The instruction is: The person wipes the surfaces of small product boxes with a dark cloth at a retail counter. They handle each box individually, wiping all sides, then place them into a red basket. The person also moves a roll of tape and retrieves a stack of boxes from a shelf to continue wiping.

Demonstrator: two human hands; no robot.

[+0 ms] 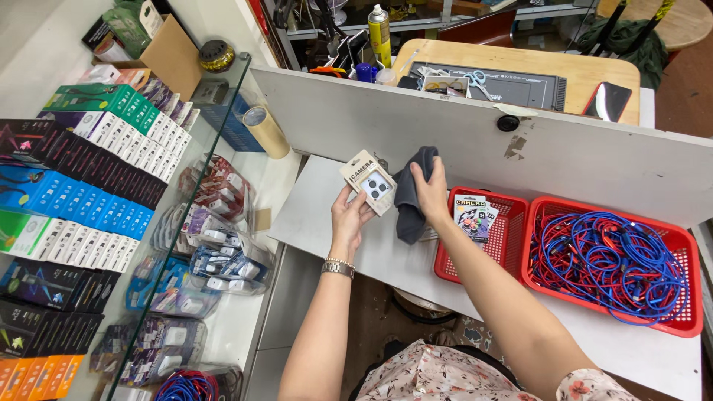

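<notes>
— White counter (312, 215) runs under us, with a grey partition board (445, 141) standing along its far edge and a wooden desk (520, 63) beyond that. What do we see in the hands?

— We see the left hand (349, 219) raised above the counter, fingers closed around the lower edge of a small beige card package (369, 182) that shows three round lens covers in a clear window. It is tilted, its top leaning away to the left. A metal bracelet (339, 267) sits on that wrist.

— And the other hand?

— We see the right hand (432, 194) just beside the package, fingers bent together and gripping a dark grey cloth (408, 200). The cloth hangs down from the hand and touches the right edge of the package.

— What lies near them?

— To the right we see a small red basket (512, 223) on the counter with one more card package (473, 214) lying in it, and next to it a bigger red basket (687, 260) full of tangled red and blue cables (609, 260). To the left we see a glass showcase (223, 148) with rows of boxed goods (96, 186) in white, blue, green and black on top, and bagged items (223, 252) on the shelf below. A roll of brown tape (266, 130) rests by the glass edge.

— And on the desk?

— We see a yellow spray can (379, 33), a dark work mat (512, 87) and a phone (607, 100).
</notes>
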